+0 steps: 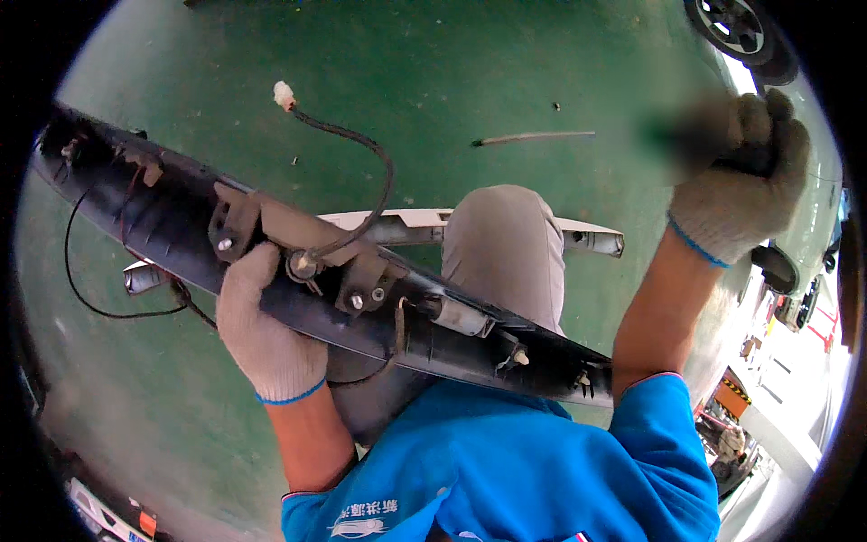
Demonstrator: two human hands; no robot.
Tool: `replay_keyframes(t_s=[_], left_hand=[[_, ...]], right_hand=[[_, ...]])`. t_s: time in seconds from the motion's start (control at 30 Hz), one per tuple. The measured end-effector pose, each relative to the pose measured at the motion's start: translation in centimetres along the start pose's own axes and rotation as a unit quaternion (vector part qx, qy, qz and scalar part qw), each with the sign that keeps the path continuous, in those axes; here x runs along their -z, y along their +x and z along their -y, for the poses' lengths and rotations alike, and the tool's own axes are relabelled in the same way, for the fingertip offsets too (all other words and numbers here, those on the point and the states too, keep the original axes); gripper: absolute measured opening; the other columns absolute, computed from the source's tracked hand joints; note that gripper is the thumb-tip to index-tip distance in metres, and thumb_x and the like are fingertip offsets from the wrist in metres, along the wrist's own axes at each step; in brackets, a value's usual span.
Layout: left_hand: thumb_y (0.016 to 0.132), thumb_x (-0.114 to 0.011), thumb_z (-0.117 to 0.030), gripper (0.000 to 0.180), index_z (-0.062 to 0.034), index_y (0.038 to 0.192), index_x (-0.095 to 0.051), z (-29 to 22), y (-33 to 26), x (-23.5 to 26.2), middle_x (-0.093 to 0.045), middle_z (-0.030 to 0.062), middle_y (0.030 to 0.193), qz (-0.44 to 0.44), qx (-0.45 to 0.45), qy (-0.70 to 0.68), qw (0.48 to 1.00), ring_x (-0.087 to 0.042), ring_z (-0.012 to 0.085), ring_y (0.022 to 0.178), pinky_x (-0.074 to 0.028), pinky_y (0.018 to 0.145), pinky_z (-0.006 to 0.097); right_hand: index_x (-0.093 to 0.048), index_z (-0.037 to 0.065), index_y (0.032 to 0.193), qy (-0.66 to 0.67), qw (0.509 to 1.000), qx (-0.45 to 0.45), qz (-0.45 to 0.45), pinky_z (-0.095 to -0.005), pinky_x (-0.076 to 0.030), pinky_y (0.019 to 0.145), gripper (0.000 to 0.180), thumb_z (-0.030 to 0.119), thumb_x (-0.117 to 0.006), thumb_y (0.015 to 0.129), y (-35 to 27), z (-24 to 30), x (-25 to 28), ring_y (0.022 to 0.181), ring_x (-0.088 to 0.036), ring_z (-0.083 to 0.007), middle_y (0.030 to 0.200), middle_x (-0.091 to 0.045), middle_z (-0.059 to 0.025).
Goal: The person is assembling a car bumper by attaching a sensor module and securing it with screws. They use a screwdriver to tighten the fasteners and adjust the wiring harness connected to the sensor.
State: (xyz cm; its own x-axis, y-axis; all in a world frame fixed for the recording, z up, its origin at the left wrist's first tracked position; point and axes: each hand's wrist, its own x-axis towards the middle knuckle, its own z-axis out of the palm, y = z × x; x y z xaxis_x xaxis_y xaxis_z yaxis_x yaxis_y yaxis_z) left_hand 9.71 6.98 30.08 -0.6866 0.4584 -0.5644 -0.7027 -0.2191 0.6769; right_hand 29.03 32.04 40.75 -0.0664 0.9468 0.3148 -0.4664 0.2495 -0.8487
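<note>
A long black curved car trim panel (172,217), its inner side up, slants across from far left to near right. My left hand (262,334), in a pale knit glove, grips its lower edge beside a metal bracket (237,230). From the panel's middle a dark cable (384,172) curls up to a white connector (284,95). My right hand (745,199), gloved too, is raised at the upper right, apart from the panel. Its fingers are curled closed. A dark blurred patch beside them hides what they hold, if anything.
Under the panel, a light-coloured trim strip (591,239) lies on the green floor (506,81). My bent knee (501,244) rises between them. A thin rod (537,137) lies farther off. At the right are a car wheel (731,25), a pale car body and cluttered shop equipment (731,397).
</note>
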Motion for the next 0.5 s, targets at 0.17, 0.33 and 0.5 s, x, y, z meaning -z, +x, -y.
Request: replay_keyframes(t_s=[0.17, 0.33, 0.5], left_hand=[[0.087, -0.055, -0.01, 0.046, 0.0062, 0.13, -0.053, -0.4, -0.4, -0.5, -0.062, 0.0178, 0.115, -0.019, -0.042, 0.026, 0.999, -0.066, 0.0294, 0.102, -0.054, 0.097, 0.046], [0.082, -0.055, -0.01, 0.062, 0.0052, 0.141, -0.046, -0.6, -0.3, 2.1, -0.061, 0.0213, 0.124, 0.03, -0.028, -0.009, 0.999, -0.062, 0.0311, 0.109, -0.048, 0.105, 0.052], [0.082, -0.056, -0.01, 0.062, 0.0056, 0.141, -0.047, -0.2, -1.0, 2.2, -0.061, 0.0214, 0.126, 0.038, -0.037, -0.03, 0.998, -0.061, 0.0323, 0.111, -0.046, 0.107, 0.056]], right_hand=[[-0.066, -0.003, 0.111, -0.104, 0.993, -0.035, 0.031, -0.0335, -0.043, 0.064, 0.032, 0.025, -0.057, 0.099, 0.6, 1.0, 3.0, 0.069, -0.048, -0.0176, 0.077, -0.055, -0.0052], [-0.064, -0.009, 0.127, -0.529, 0.807, 0.235, 0.119, -0.0283, -0.048, 0.068, 0.035, 0.015, -0.051, 0.105, -0.9, -4.1, 3.3, 0.08, -0.061, -0.0172, 0.089, -0.066, -0.0109], [-0.071, -0.005, 0.115, -0.265, 0.921, -0.122, 0.258, -0.0265, -0.049, 0.064, 0.036, 0.026, -0.06, 0.102, 0.2, -6.0, 4.0, 0.074, -0.063, -0.0137, 0.089, -0.067, -0.0101]])
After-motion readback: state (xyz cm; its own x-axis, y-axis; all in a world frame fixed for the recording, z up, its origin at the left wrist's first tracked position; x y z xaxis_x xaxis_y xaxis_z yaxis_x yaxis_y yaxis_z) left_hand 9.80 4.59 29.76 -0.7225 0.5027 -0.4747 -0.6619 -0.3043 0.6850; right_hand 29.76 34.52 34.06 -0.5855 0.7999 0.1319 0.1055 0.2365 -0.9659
